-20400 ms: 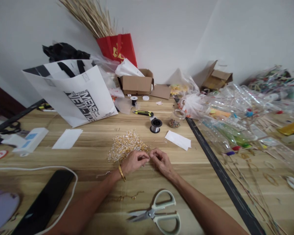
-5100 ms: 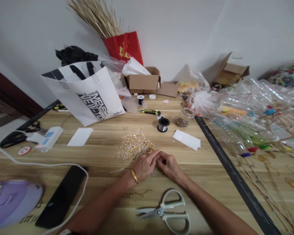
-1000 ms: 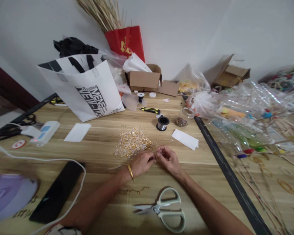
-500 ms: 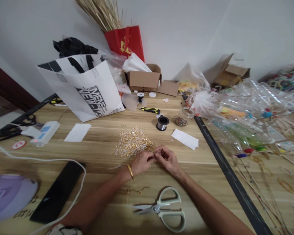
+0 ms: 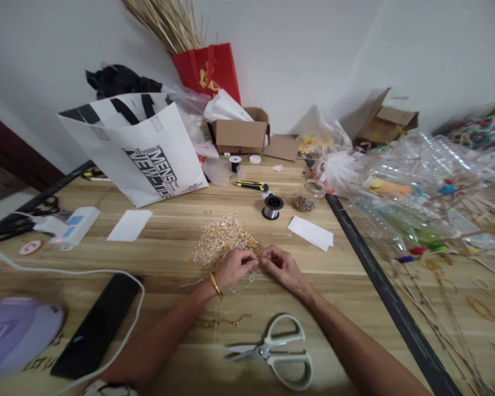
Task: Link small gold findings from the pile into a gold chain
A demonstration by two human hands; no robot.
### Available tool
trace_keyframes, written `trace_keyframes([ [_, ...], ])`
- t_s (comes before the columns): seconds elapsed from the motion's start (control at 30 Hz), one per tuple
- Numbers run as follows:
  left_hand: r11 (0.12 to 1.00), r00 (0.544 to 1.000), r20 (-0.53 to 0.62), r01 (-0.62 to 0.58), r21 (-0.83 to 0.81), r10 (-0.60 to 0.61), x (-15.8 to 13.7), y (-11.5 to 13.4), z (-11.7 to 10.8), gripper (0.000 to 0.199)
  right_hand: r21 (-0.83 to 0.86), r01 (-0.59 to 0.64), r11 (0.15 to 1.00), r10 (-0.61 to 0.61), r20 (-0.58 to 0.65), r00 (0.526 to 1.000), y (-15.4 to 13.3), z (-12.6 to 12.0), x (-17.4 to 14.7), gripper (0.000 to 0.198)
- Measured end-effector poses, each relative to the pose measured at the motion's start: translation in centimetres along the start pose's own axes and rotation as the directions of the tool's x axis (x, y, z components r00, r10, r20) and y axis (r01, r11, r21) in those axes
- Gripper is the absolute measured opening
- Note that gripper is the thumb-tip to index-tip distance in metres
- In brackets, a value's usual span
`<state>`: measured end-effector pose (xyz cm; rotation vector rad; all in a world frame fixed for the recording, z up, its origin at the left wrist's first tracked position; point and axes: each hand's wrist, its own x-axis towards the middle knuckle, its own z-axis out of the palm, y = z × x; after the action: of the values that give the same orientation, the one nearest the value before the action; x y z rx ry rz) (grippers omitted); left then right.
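My left hand [image 5: 235,267], with a gold bangle on its wrist, is closed in a pinch in front of a pile of gold and clear beads [image 5: 225,236]. Close to its fingertips, my right hand [image 5: 284,269] is also pinched closed. Whatever lies between the fingers is too small to make out. A thin silvery chain [image 5: 244,284] shows just below my left hand. Nearer to me, a gold-coloured chain [image 5: 229,322] lies on the wood, with open pale-handled scissors [image 5: 278,352] below and to the right of it.
Beyond the pile stand a wire spool [image 5: 273,207], a bead jar [image 5: 306,203] and a yellow-black cutter [image 5: 251,186]. White paper [image 5: 311,233] lies right. A phone [image 5: 97,325], white cable and power strip [image 5: 75,228] sit left. Plastic bottles [image 5: 421,165] crowd the right side.
My fingertips have moved slightly apart, my left hand shifting a little left. The silvery chain beneath it now shows.
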<state>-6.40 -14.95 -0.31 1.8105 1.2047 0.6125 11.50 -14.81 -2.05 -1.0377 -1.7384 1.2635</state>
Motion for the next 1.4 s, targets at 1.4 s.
trace_keyframes([
  [1.4,0.977,0.998,-0.011,-0.066,0.201,0.07,0.5,-1.1,-2.1,0.019,-0.546,0.389,0.741,-0.228,0.341,0.912,-0.4,0.5,-0.2,0.012],
])
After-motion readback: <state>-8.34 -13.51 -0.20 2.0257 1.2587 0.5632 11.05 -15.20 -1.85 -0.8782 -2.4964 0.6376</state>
